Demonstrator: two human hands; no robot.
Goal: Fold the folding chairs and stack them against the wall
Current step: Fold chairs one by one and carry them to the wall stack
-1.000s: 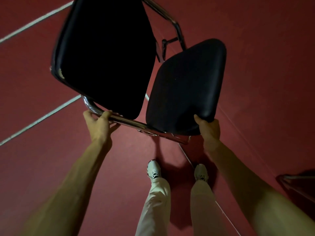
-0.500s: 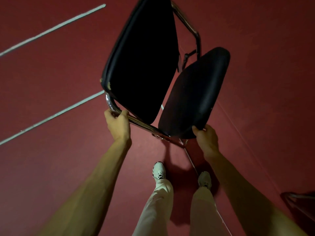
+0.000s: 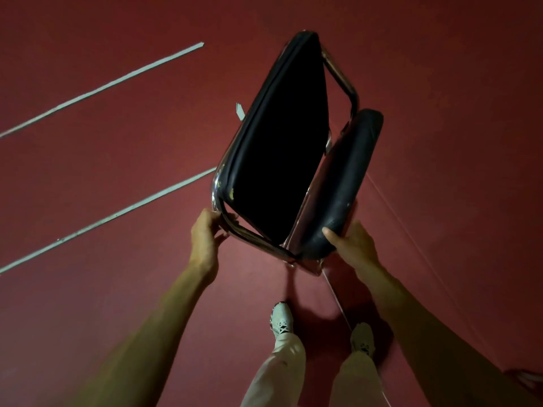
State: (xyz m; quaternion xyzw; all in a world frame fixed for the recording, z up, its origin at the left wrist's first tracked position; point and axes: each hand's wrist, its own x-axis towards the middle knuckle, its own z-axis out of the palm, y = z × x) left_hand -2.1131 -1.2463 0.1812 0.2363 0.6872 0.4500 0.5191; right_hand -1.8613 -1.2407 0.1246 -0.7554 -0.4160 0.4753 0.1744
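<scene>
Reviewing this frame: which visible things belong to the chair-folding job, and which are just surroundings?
Job: folding chair, partly folded; left hand gripping its chrome frame; right hand gripping its smaller black pad.
Surroundings: red floor; white floor lines; the person's white shoes.

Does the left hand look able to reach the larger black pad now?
Probably yes: the left hand grips the frame right beside the larger pad, nothing between, but it must release the frame first.

Dim red floor [image 3: 117,289] with pale painted lines [image 3: 111,218]
</scene>
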